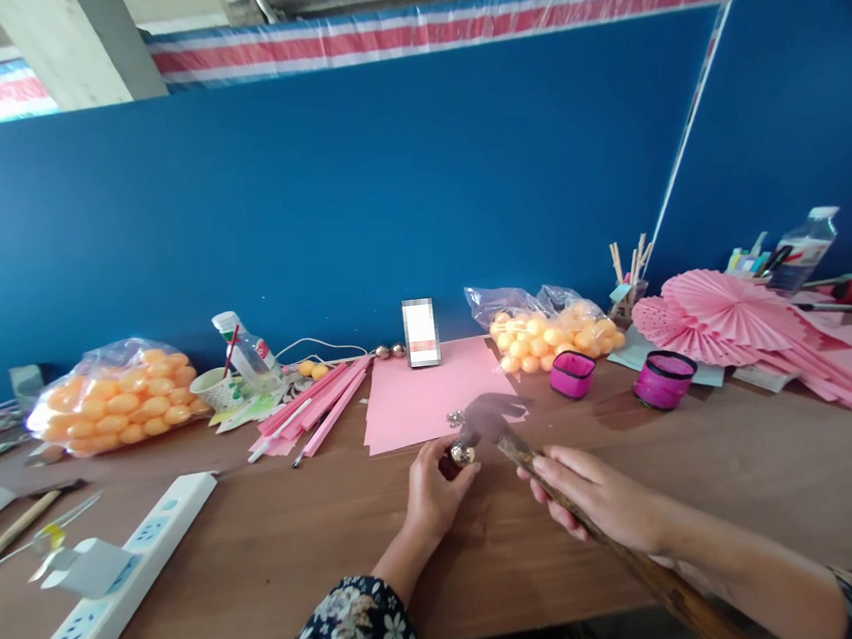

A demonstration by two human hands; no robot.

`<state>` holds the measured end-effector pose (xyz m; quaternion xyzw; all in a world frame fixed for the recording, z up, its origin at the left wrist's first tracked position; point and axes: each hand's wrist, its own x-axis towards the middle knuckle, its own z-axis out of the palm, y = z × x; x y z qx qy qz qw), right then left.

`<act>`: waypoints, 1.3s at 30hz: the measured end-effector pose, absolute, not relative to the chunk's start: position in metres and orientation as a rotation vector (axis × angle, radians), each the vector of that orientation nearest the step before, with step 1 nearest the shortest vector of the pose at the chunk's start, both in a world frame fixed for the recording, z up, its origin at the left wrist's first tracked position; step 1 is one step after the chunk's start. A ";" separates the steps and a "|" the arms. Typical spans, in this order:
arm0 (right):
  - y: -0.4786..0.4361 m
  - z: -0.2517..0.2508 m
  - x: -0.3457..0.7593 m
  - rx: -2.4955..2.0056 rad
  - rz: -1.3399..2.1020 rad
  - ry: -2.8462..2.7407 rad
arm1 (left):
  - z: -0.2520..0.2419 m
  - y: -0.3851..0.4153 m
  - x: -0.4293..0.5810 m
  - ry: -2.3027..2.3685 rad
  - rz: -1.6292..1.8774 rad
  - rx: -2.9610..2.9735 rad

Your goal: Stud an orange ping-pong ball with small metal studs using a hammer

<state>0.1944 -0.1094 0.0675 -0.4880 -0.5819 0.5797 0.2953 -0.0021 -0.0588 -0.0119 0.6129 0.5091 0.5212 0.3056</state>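
Note:
My left hand [438, 489] is closed on the table around a small shiny metal ball [463, 453], with thumb and fingers at its sides. My right hand [598, 494] grips the wooden handle of a claw hammer [605, 541]. The hammer's head is blurred and hovers just over or against the ball; I cannot tell whether they touch. Right behind the ball lie some small silvery metal pieces [456, 418], at the front edge of pink paper sheets [434, 399]. Two more shiny balls [390, 351] rest farther back, left of a phone [420, 334].
Bags of orange balls [121, 399] [548, 333] stand left and right. Pink paper strips [314, 408], two magenta bands [572, 374] [665, 379] and folded paper fans [727, 316] lie around. A white power strip [131, 579] is at front left, a second hammer [20, 527] beyond it.

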 end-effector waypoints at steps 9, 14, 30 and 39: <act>-0.110 0.068 0.194 -1.294 1.520 -1.592 | -0.012 -0.060 -0.002 1.371 1.376 1.736; -0.108 0.066 0.194 -1.328 1.495 -1.670 | -0.010 -0.061 -0.003 1.380 1.366 1.822; -0.116 0.069 0.190 -1.319 1.375 -1.859 | -0.004 -0.060 -0.003 1.497 1.293 1.876; -0.121 0.072 0.193 -1.335 1.367 -1.882 | -0.011 -0.056 -0.006 1.542 1.226 1.967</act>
